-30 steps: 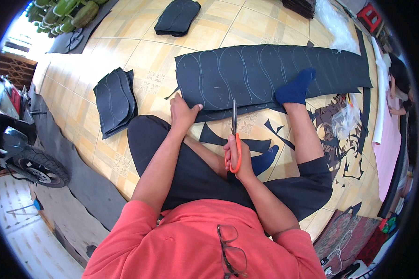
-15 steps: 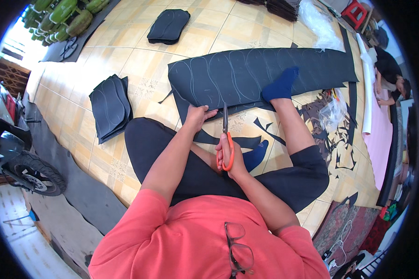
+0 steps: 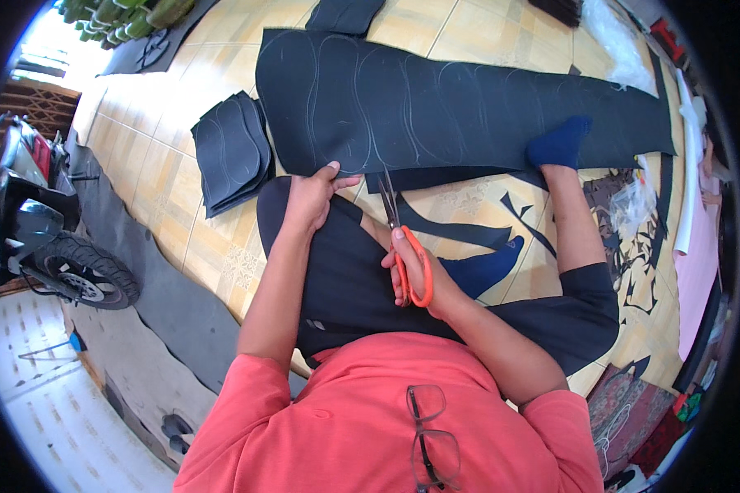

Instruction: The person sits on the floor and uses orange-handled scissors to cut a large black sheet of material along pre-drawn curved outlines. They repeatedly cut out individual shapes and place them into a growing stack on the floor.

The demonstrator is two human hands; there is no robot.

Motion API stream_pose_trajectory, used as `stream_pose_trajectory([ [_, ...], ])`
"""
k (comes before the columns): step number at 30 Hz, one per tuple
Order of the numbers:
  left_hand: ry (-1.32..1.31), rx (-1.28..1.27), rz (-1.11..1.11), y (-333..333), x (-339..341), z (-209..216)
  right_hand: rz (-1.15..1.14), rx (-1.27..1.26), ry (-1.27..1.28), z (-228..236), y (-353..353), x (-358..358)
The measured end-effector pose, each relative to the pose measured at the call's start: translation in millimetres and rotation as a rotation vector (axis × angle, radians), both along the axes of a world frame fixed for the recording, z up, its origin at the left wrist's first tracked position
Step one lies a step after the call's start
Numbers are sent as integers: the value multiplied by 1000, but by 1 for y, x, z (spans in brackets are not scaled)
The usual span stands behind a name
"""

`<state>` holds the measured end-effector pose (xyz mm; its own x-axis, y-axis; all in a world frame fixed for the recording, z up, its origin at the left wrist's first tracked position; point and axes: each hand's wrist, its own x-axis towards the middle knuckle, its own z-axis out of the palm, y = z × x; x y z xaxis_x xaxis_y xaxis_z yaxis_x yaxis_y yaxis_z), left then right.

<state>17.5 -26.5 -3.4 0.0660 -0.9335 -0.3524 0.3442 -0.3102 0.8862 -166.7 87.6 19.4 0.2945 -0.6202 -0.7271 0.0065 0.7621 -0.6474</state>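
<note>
A long black sheet (image 3: 469, 103) with curved chalk outlines lies across the floor in front of me. My left hand (image 3: 311, 200) pinches its near edge, thumb on top and fingers below. In my right hand (image 3: 423, 275) are scissors (image 3: 417, 294) with orange handles. Their blades stand parted, tips at the sheet's near edge, just right of my left hand. On the sheet's right part rests my foot in a blue sock (image 3: 561, 144). A narrow black offcut (image 3: 452, 228) lies between the sheet and my other foot.
Stacked black cut pieces (image 3: 232, 152) sit at the left, and another black stack (image 3: 345, 15) lies beyond the sheet. Small dark scraps (image 3: 637, 263) and clear plastic (image 3: 633, 205) litter the right. A motorbike wheel (image 3: 86, 275) stands far left. Another person is partly visible at the right rim.
The sheet has swung outward at its left end and now lies more spread out. My left hand has shifted left along its edge. The scissor blades have parted.
</note>
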Motion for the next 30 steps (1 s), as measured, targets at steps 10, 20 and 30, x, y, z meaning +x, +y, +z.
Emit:
stream_pose_trajectory([
  [10,61,5,5,18,-4,-8,55,-162,103,5,-24,15],
  [20,98,7,-45,29,-3,-9,-43,-287,122,-7,-21,26],
  [30,182,79,6,35,-2,-15,-200,-228,15,-21,-35,25],
])
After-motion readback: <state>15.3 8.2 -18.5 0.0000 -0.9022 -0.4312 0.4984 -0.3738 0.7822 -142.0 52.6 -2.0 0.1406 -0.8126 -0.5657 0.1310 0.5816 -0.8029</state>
